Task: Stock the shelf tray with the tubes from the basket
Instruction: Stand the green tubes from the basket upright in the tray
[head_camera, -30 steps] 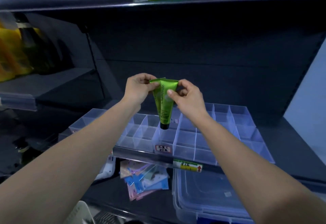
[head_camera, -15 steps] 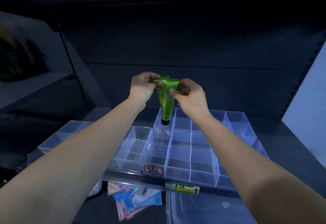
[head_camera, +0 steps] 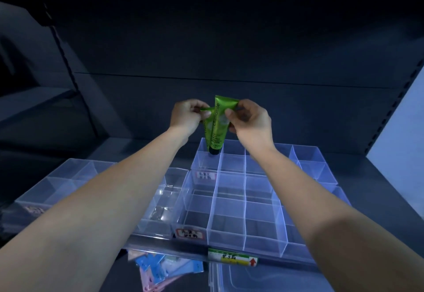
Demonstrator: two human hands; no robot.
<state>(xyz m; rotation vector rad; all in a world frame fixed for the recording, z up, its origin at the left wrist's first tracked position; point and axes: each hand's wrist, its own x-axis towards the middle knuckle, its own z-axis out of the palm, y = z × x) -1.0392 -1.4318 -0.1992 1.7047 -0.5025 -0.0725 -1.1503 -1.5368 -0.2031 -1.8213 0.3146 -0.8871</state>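
Two green tubes hang cap down, side by side and overlapping. My right hand (head_camera: 250,121) pinches the crimped top of the front green tube (head_camera: 219,121). My left hand (head_camera: 188,117) pinches the top of the second green tube (head_camera: 207,134), which sits partly behind the first. Their black caps hover at the rim of the back-left compartment of the clear divided shelf tray (head_camera: 215,211). The tray's visible compartments hold nothing. No basket is in view.
A second clear divided tray (head_camera: 68,177) lies to the left on the same dark shelf. Price labels (head_camera: 231,259) run along the shelf's front edge. Below are blue and pink packets (head_camera: 160,271) and a clear lidded box (head_camera: 263,278). A dark back panel stands behind the trays.
Both hands carried the tubes forward over the tray's back row. The two tubes have drawn apart, so a second one shows. The view has tilted down and the upper shelf is gone.
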